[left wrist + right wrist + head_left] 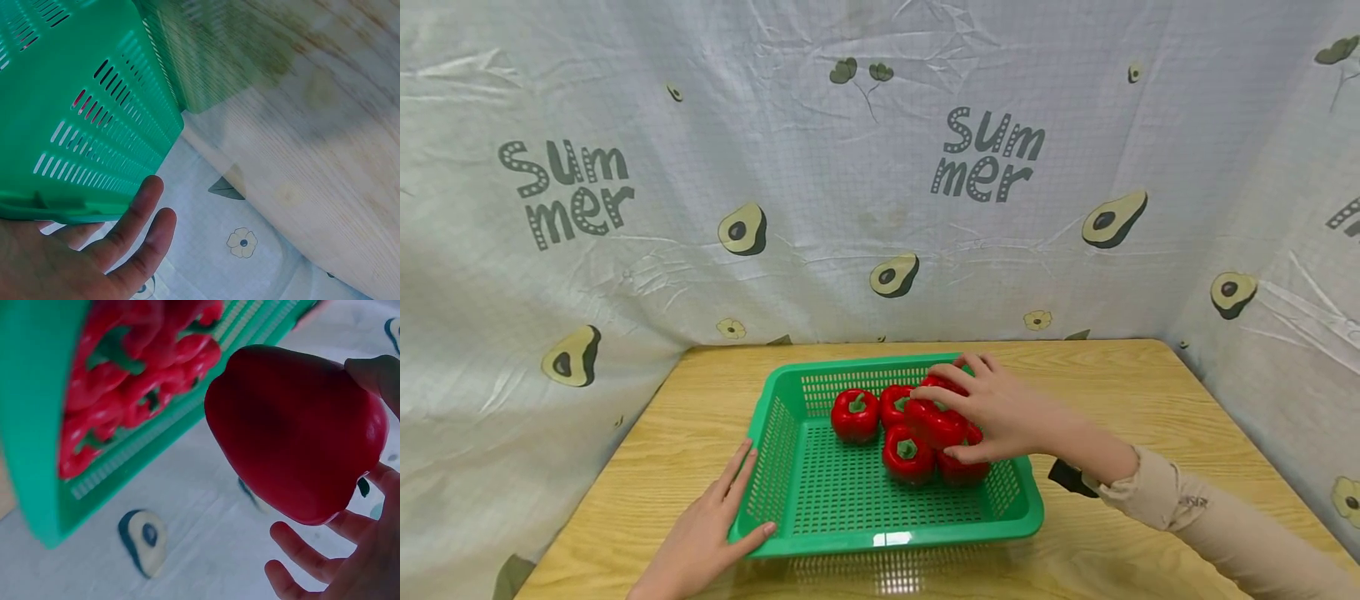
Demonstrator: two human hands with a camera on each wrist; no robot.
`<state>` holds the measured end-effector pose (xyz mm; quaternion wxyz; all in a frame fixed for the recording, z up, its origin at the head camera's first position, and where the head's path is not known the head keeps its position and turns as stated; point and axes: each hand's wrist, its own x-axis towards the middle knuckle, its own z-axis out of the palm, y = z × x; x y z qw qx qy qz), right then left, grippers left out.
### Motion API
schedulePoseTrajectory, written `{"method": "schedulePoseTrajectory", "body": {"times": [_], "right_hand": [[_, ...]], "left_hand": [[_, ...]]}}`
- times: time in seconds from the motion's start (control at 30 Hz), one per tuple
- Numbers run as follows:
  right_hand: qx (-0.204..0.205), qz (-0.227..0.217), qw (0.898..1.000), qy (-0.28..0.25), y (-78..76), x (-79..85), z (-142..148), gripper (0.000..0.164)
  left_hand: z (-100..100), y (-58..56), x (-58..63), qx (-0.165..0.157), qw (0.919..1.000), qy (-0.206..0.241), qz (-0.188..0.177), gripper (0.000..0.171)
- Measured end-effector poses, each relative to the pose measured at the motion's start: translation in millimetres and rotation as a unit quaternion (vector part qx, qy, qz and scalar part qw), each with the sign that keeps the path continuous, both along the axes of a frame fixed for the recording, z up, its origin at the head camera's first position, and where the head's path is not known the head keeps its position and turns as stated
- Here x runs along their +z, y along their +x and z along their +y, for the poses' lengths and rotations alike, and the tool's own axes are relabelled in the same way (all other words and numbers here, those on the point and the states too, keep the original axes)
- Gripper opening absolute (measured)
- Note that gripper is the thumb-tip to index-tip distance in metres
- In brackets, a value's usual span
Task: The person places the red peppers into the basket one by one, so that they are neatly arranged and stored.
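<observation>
In the head view my right hand [1003, 408] holds a red bell pepper [936, 423] over the right half of a green plastic basket [887, 537]. The right wrist view shows that pepper [294, 434] large and smooth, between the thumb and the fingers. Several more red bell peppers with green stems lie in the basket, one [854, 417] apart towards the left and another [908, 454] in the cluster under my right hand. My left hand [703, 525] rests at the basket's near left corner, fingers stretched along the left side, thumb on the front rim.
The basket stands on a wooden table [1120, 400] with pale grain. A white cloth [820, 183] printed with avocados and "summer" hangs behind and at both sides. Something small and black [1071, 479] sits at my right wrist.
</observation>
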<state>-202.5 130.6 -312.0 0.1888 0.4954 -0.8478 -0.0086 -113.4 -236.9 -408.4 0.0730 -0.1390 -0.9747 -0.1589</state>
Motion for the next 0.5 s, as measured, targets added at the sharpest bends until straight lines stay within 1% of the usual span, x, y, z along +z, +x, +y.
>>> {"method": "schedulePoseTrajectory", "body": {"times": [0.13, 0.23, 0.5], "right_hand": [[0.018, -0.016, 0.999, 0.022, 2.5, -0.6, -20.0, 0.065], [0.027, -0.013, 0.999, 0.039, 3.2, -2.8, -33.3, 0.064], [0.055, -0.008, 0.997, 0.059, 0.5, -13.6, -61.4, 0.064]], "left_hand": [[0.8, 0.5, 1.3, 0.0, 1.0, 0.0, -0.002, 0.082], [1.6, 0.7, 2.0, 0.001, 1.0, -0.001, -0.003, 0.082], [1.8, 1.6, 2.4, -0.003, 1.0, 0.003, 0.005, 0.081]]}}
